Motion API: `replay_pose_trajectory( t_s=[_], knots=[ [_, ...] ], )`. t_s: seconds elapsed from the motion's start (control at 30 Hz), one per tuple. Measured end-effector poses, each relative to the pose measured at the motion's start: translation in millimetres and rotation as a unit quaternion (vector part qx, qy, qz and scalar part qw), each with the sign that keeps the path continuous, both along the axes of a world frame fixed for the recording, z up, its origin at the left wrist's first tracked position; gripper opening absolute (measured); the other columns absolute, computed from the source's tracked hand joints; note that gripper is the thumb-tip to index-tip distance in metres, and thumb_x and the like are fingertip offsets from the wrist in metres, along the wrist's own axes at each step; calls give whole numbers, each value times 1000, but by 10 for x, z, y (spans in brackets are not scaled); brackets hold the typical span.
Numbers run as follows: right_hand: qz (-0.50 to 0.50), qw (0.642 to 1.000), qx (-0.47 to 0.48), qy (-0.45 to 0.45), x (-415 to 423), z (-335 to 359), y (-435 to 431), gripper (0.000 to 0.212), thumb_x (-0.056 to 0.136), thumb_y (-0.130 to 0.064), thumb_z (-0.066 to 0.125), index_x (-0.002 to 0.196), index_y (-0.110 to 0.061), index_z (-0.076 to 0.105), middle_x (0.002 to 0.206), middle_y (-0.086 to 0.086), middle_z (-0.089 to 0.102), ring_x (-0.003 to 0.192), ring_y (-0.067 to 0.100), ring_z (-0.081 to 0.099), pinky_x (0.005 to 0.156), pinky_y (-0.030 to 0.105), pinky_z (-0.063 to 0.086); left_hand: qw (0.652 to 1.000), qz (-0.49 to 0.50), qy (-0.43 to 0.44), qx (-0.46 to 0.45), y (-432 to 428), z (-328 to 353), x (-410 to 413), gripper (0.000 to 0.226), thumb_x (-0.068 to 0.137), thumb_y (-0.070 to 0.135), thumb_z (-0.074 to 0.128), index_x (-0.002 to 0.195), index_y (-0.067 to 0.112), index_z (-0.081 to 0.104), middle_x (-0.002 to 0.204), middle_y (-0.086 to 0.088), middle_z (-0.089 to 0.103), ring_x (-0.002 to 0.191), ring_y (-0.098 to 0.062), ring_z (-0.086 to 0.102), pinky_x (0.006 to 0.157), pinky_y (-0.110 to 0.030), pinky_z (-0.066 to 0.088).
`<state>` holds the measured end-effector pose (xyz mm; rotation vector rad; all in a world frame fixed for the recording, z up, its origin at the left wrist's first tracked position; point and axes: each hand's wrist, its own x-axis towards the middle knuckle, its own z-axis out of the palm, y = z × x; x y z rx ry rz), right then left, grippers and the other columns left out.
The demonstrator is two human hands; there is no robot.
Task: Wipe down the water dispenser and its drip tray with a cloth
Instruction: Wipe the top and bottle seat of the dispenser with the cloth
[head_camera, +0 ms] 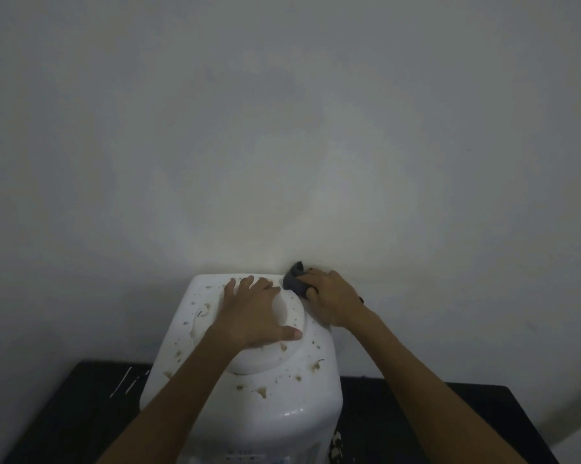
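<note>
A dark table (75, 413) is seen beneath the water dispenser (282, 390), reaching out to the left and to the right of it. A few thin white streaks (125, 383) are marked on the part left of the dispenser. Behind the dispenser, the rest of the view is filled by a plain pale grey wall (282, 128), dimly lit, with a brighter patch just above the dispenser. The dispenser is stood on the table with its back close to the wall and is viewed from above. Its top is white and glossy with rounded corners, and a raised round collar (289, 316) is set at the centre. The top is spotted with brownish stains (262, 391) and small dark specks, both left of the collar and along the dispenser's near edge. The left hand (252, 313) is laid flat on the collar, its fingers (245, 286) straight and spread, the thumb stretched out to the right. At the dispenser's back right corner a dark grey cloth (294, 279) is bunched against the top, just beside the wall. It is gripped by the right hand (332, 296), whose fingers (311, 293) are curled round it.
</note>
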<state>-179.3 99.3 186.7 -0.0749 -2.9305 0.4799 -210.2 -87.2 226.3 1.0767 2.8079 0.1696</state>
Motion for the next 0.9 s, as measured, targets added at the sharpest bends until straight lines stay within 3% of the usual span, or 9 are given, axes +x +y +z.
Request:
replay_pose_trajectory(
  t_s=[0.1,0.2,0.4,0.6,0.67,0.73,0.9],
  knots=[
    [-9,998,-47,50,328,-105,-31,58,84,-32,20,127,-19,56,123,3,58,92,29,51,80,36,41,1000,1,-4,2,-1,-17,-8,96,71,75,53,146,25,21,155,5,14,143,-20,4,115,-45,-2],
    [-4,996,-31,79,744,-134,-118,47,89,-25,30,128,-20,55,126,-4,56,89,20,49,76,30,43,1000,0,-4,2,-10,-26,-4,96,71,75,53,147,25,20,155,6,13,143,-20,3,116,-46,-2],
    [18,993,-18,112,1145,-106,-303,47,86,-33,33,125,-22,58,119,-9,59,79,13,49,63,27,48,1000,-11,6,-5,-9,-28,-12,97,71,75,53,146,23,21,155,4,15,143,-21,4,115,-47,-1],
    [-47,998,-15,39,396,-94,-59,62,83,-35,18,136,-22,48,130,3,54,97,27,50,83,38,45,1000,-11,-1,-9,-15,-3,26,96,73,74,52,147,23,19,155,4,12,143,-21,3,115,-46,-2],
    [-47,999,-2,16,169,-42,-65,54,88,-31,23,136,-23,48,133,3,52,101,31,49,86,37,43,1000,-7,-1,-11,-8,-3,21,97,72,75,52,147,23,19,155,3,13,143,-22,4,114,-46,-2],
    [-46,999,6,4,44,-12,-83,45,93,-23,32,135,-25,48,134,2,51,104,32,47,88,36,41,1000,-4,-2,-12,-6,-4,14,97,71,75,52,147,23,19,155,3,14,143,-22,4,114,-47,-1],
    [-76,996,-25,31,359,-2,-208,58,81,-40,28,131,-23,52,124,1,55,102,28,50,85,37,46,1000,-2,-10,3,-17,-18,-6,95,72,75,53,147,26,20,156,5,14,144,-22,4,115,-47,-1]
  ],
)
